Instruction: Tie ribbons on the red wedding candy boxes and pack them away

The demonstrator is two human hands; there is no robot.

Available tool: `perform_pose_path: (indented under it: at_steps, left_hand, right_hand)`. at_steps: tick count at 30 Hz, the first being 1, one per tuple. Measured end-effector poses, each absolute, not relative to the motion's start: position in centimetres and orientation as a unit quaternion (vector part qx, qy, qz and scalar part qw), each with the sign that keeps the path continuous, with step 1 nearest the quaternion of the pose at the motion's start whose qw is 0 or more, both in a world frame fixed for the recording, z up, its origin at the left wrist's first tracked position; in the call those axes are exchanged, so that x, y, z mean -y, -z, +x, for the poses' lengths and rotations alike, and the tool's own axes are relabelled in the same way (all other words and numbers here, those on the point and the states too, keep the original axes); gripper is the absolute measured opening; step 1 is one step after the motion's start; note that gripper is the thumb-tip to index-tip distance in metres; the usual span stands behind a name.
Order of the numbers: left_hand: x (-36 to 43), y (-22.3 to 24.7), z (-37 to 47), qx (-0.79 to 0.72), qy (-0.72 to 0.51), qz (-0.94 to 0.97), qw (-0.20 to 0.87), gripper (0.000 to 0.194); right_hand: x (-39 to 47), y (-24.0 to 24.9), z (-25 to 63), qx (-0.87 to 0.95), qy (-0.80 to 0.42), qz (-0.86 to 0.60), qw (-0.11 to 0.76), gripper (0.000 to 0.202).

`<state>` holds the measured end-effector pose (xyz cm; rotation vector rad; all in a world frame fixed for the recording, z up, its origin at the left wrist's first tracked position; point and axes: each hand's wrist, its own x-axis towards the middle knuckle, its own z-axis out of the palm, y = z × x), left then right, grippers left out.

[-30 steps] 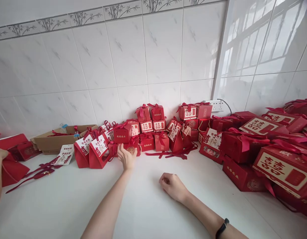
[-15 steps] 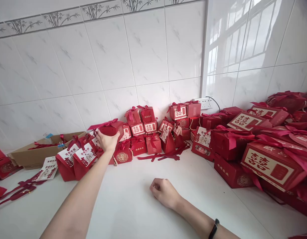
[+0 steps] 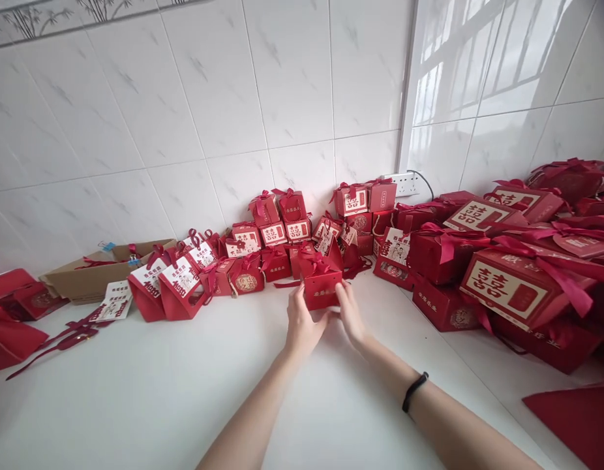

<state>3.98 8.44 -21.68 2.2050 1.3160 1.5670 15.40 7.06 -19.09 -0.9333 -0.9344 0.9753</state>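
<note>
A small red box [image 3: 323, 292] with a red ribbon bow on top is between my two hands at the middle of the white table [image 3: 224, 365]. My left hand [image 3: 302, 320] grips its left side, fingers bent around the lower edge. On its right side my right hand [image 3: 351, 313] holds it, with a black band round that wrist. Directly behind the held box stand several stacked red boxes [image 3: 275, 262] with ribbons, partly hidden by it.
Red boxes [image 3: 500, 281] are piled high on the right. Tagged red bags [image 3: 179, 290] stand left of centre, near a cardboard box [image 3: 81, 277] and loose ribbons [image 3: 70, 339]. A red piece [image 3: 576, 418] lies at the lower right. A power strip [image 3: 406, 184] is by the wall.
My left hand has brought the red box from the left to the table's middle. My right hand, earlier curled and resting on the table, has opened onto the box's right side. The view has tilted down.
</note>
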Motion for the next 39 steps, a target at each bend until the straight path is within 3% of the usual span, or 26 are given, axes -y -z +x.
perform_pose_path:
  at_steps: [6,9,11,15,20,23,25,33,39]
  left_hand:
    - [-7.7,20.1,2.9,-0.286,-0.436,0.850,0.074,0.051]
    - [-8.0,19.4,2.5,-0.285,-0.506,0.796,0.172,0.018]
    - [-8.6,19.0,2.0,-0.327,-0.586,0.710,0.214,0.008]
    - [-10.0,18.5,0.7,-0.394,-0.676,0.565,0.260,0.022]
    - [-9.8,18.1,1.2,-0.355,-0.602,0.561,0.444,0.038]
    - [-9.3,18.0,2.0,-0.353,-0.561,0.576,0.479,0.039]
    - [-9.2,18.1,2.3,-0.358,-0.558,0.562,0.495,0.041]
    - [-9.4,18.6,2.0,-0.406,-0.574,0.576,0.418,0.041]
    - [-8.9,19.3,2.6,-0.435,-0.574,0.651,0.240,0.040]
  right_hand:
    - [-8.1,18.0,18.7,0.363,-0.459,-0.466,0.664,0.040]
    - [-8.2,17.7,19.4,0.393,-0.441,-0.458,0.664,0.030]
    - [-8.0,17.4,19.5,0.432,-0.435,-0.431,0.662,0.026]
    - [-7.0,16.6,19.4,0.546,-0.423,-0.392,0.608,0.024]
    - [-6.6,16.6,19.0,0.673,-0.397,-0.392,0.486,0.035]
    - [-6.9,16.8,18.7,0.628,-0.409,-0.406,0.524,0.041]
    - [-7.0,16.8,18.7,0.581,-0.405,-0.418,0.568,0.035]
    - [-5.3,17.3,18.6,0.612,-0.432,-0.357,0.558,0.031]
    - [-5.8,17.9,18.6,0.621,-0.270,-0.458,0.576,0.030]
